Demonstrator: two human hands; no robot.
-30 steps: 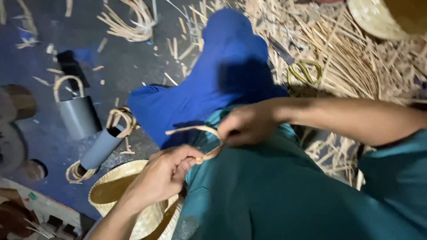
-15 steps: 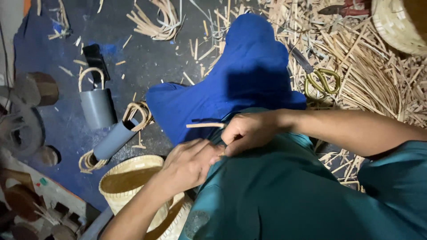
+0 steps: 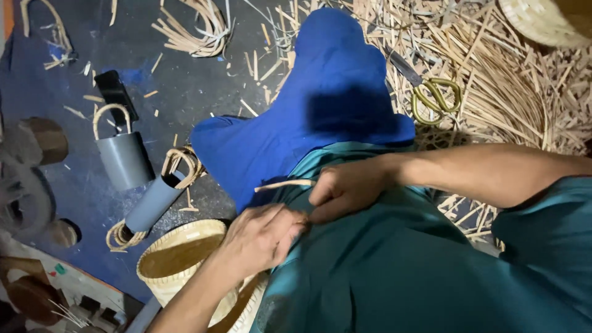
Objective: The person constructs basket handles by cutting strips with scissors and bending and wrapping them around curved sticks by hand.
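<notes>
- A thin pale cane strip is seen lying across the lap, on the teal cloth, its free end pointing away from the hands toward the grey tubes.
- The right hand is curled shut over the near end of the strip; the strip is pinched under the thumb and fingers.
- The left hand is set just below the strip, touching the right hand, with its fingers bent narrow; whether anything is gripped in it cannot be told.
- A blue cloth is spread over the legs just beyond the strip.
- A round woven basket is placed below and to the left of the strip, partly covered by the left forearm.
- A slanted grey tube wrapped with cane coils is found left of the strip, and an upright grey tube with a cane loop handle stands further left.
- Scissors with yellow-green handles are laid up and to the right of the strip, on a heap of loose cane scraps.
- A loose bundle of cane is left far above the strip on the dark floor.
- The edge of another woven basket is seen farthest from the strip, at the upper right.
</notes>
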